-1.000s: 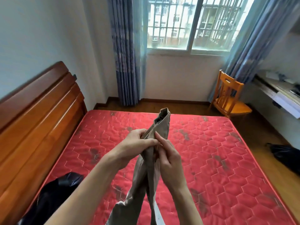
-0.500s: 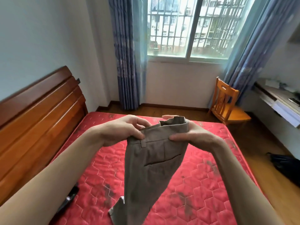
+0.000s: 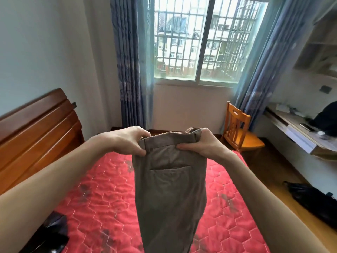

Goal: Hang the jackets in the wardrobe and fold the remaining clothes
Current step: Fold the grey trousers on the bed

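Both hands pinch the waistband of a pair of tan trousers point(image 3: 169, 183) and hold it up at chest height. The left hand point(image 3: 127, 140) is closed on the left end of the band, thumb in front and fingers curled behind. The right hand point(image 3: 202, 143) is closed on the right end, where the band bunches into a thick fold inside the fist. Between them the band is nearly taut and level — a belt loop and a slanted back pocket face the viewer.

The trousers hang straight down from the grip, legs together, over a bed with a red quilted mattress point(image 3: 102, 194). The hems run out of view at the bottom, so whether they touch the mattress cannot be told.

A wooden headboard point(image 3: 38, 132) stands to the left, and a dark garment point(image 3: 52, 232) lies on the near left corner of the mattress. Beyond the bed are a barred window point(image 3: 198, 44), blue curtains, an orange wooden chair point(image 3: 238, 130) and, to the right, a desk.

The likely risk is a crooked fold: the right hand's bunched hold could let the legs twist or the seams fall out of line when the trousers are laid down. Lowering them blind could also crumple the hidden hems underneath.
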Motion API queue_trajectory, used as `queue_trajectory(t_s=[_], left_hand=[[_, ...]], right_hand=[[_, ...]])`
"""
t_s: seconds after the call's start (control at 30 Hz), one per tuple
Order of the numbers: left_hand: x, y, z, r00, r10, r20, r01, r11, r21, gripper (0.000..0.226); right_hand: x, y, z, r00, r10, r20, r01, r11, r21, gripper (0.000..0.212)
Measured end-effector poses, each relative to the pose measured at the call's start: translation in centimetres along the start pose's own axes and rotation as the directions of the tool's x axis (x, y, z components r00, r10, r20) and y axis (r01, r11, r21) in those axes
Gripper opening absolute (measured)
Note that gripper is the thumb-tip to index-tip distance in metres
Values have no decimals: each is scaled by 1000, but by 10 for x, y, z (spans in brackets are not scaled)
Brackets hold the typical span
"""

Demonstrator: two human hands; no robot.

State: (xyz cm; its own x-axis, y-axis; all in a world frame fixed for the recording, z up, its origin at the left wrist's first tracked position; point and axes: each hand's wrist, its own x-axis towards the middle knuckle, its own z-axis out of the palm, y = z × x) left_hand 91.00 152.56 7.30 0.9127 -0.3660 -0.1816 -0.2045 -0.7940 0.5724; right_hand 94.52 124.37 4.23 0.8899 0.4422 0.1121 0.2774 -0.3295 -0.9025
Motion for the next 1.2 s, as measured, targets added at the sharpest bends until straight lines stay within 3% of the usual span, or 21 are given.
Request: queue_trajectory(t_s=[0.1, 0.17, 0.27, 0.37, 0.47, 0.57, 0.63, 0.7, 0.8, 0.9, 1.0, 1.1, 1.2], left_hand=[[22, 0, -25, 999, 21, 25, -20, 999, -29, 25], [42, 0, -43, 999, 37, 0, -37, 999, 3, 22], [76, -1, -72, 994, 72, -79, -69, 997, 44, 19], [113, -8, -109, 987, 55, -153, -55, 998, 2, 19], [149, -7, -153, 950, 69, -305, -48, 996, 77, 13], [179, 9, -198, 843, 153, -515, -48, 976, 211, 13], [195, 25, -226, 735, 204, -647, -50, 967, 248, 12], [209, 38, -249, 616, 242, -750, -58, 963, 264, 19], [216, 51, -270, 493, 283, -823, -59, 954, 293, 25], [214, 52, -277, 431, 311, -847, -91, 949, 302, 24], [204, 42, -265, 461, 360, -811, -148, 933, 329, 20], [190, 22, -232, 582, 390, -714, -232, 921, 315, 15], [177, -1, -177, 724, 361, -588, -217, 928, 303, 16]], right_hand=[[16, -21, -26, 963, 153, 220, -140, 987, -74, 29], [31, -38, -41, 900, 285, 328, -205, 944, -259, 25], [71, -56, -52, 955, 236, 181, -106, 838, -536, 8], [122, -68, -64, 990, 141, 19, -97, 771, -629, 29], [177, -83, -80, 993, 36, -111, -105, 686, -720, 33], [228, -107, -97, 954, -146, -261, -113, 634, -765, 31], [255, -126, -107, 875, -300, -381, -125, 619, -775, 11], [280, -143, -119, 772, -415, -482, -139, 629, -765, 19], [299, -164, -134, 697, -481, -532, -107, 663, -741, 22], [303, -168, -146, 673, -537, -509, -42, 659, -751, 27], [284, -152, -143, 718, -546, -432, 68, 672, -737, 34], [250, -117, -130, 772, -525, -358, 97, 654, -750, 31], [203, -68, -103, 822, -459, -335, 39, 634, -772, 23]])
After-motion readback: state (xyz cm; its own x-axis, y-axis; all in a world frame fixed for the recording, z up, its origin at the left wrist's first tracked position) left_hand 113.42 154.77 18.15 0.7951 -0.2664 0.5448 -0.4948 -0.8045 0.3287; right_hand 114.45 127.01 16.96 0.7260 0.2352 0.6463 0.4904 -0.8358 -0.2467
